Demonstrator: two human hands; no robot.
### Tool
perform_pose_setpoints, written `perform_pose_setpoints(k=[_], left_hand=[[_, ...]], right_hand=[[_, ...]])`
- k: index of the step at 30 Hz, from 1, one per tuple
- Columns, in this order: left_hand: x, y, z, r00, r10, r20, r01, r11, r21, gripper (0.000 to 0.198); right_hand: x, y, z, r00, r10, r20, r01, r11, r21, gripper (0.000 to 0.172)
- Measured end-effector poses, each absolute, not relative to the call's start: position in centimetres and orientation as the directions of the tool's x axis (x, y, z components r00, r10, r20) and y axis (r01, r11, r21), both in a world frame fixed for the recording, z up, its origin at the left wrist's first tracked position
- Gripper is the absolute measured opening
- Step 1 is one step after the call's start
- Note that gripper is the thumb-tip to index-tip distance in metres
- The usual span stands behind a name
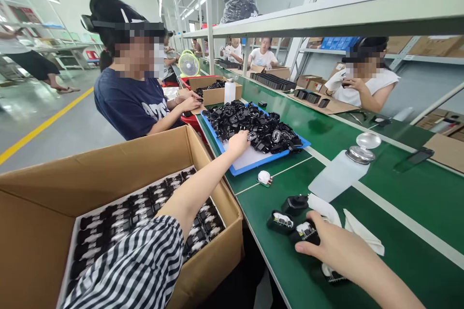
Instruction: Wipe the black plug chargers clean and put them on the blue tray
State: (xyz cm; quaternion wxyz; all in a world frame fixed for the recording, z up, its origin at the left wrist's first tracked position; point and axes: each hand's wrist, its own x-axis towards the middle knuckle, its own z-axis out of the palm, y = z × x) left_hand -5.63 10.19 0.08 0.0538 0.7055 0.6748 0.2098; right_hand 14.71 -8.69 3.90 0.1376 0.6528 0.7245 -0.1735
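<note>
Apparently heaped for easy picking, black pieces (261, 125) lie in the blue tray (255, 164), the left hand (238, 143) pinching one; right of the tray, the right hand (330, 240) grips a housing (305, 233), perhaps steadying it.

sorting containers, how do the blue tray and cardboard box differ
The tray is blue and shallow, the cardboard box brown and deeper. The tray holds a loose heap of parts; the box, neat rows of pieces. The tray sits on the table, the box beside it. Both contents look largely black.
</note>
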Motion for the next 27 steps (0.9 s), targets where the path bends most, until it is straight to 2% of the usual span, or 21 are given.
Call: perform_pose_setpoints(k=[3,7,9,14,16,18,20,21,23,25,27], left_hand=[[-5.8,10.2,0.0,-0.011,0.975,0.22,0.921,-0.076,0.383,0.037],[-5.5,10.4,0.0,-0.034,0.976,0.216,0.904,-0.063,0.422,0.045],[-5.3,10.6,0.1,-0.055,0.974,0.221,0.891,-0.052,0.45,0.041],[-5.2,10.1,0.9,-0.068,0.961,0.268,0.84,-0.089,0.535,0.033],[-4.8,8.9,1.4,-0.069,0.956,0.285,0.783,-0.125,0.61,0.035],[-4.0,6.7,2.0,-0.04,0.963,0.265,0.576,-0.195,0.794,0.04],[-2.8,3.9,2.6,0.079,0.974,0.21,0.212,-0.223,0.952,0.047],[-2.1,2.3,3.0,0.173,0.967,0.186,0.048,-0.197,0.979,0.049],[-1.1,-0.6,3.6,0.349,0.923,0.164,-0.115,-0.131,0.985,0.049],[-0.4,-2.8,4.0,0.451,0.878,0.159,-0.176,-0.087,0.981,0.045],[-0.3,-4.1,4.0,0.515,0.843,0.155,-0.209,-0.052,0.976,0.042]], right_hand=[[16.0,-8.4,4.6,-0.107,0.893,-0.437,0.99,0.056,-0.127,0.038],[17.3,-8.1,5.0,-0.077,0.88,-0.469,0.981,-0.017,-0.194,0.045],[17.8,-8.1,5.0,-0.084,0.873,-0.48,0.975,-0.028,-0.222,0.046],[18.8,-8.3,5.6,-0.125,0.886,-0.446,0.957,-0.01,-0.289,0.045],[18.8,-8.5,6.0,-0.13,0.907,-0.401,0.947,-0.007,-0.323,0.044],[18.4,-8.6,6.4,-0.115,0.947,-0.3,0.906,-0.024,-0.422,0.045],[17.4,-8.8,6.5,-0.101,0.981,-0.166,0.802,-0.018,-0.597,0.049],[16.8,-8.8,6.5,-0.112,0.989,-0.095,0.717,0.014,-0.697,0.052],[15.7,-8.7,6.3,-0.155,0.987,0.026,0.519,0.104,-0.848,0.058],[14.7,-8.4,6.0,-0.169,0.981,0.1,0.374,0.158,-0.914,0.057],[14.1,-8.0,5.5,-0.126,0.986,0.108,0.326,0.144,-0.934,0.047]])
